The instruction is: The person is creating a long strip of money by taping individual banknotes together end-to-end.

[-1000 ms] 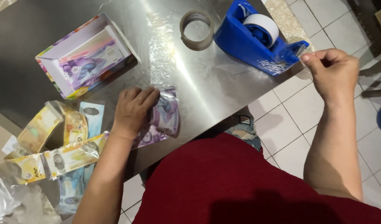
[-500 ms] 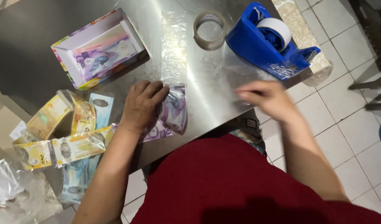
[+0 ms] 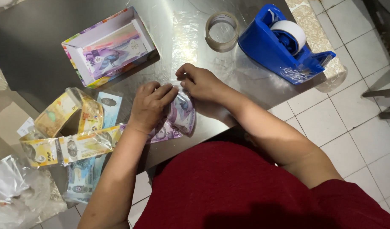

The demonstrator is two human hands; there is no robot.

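Here, looking down from the head camera, I have both hands meeting over a purple banknote bundle (image 3: 180,121) wrapped in clear film, lying at the near edge of the steel table (image 3: 42,46). My left hand (image 3: 150,106) lies flat on it, fingers together and pressing down. My right hand (image 3: 201,85) is at the bundle's upper edge, its fingertips (image 3: 183,77) drawn together in a pinch on something small there; I cannot tell whether it is a bit of tape or the film itself.

What could go wrong, as I judge it: the bundle sits right at the table edge, with part of it past my left wrist, so a sideways push could send it off onto the tiled floor (image 3: 352,110). The film looks slippery on polished steel, and if the left hand lifts the fold could spring open. Anything sticky in that pinch might cling to my fingertips or crease.

Counting: one blue tape dispenser (image 3: 284,44) carrying one white roll, far right; one loose roll of clear tape (image 3: 221,32) lying flat just beside it; one open colourful box (image 3: 110,46) with at least two notes inside, beyond my left hand. To the left lies a strip of yellow notes (image 3: 67,135), four or five, hard to separate; one blue note (image 3: 108,106) among them and another blue wrapped note (image 3: 82,178) nearer me. Crumpled clear plastic (image 3: 16,191) sits at the lower left corner.
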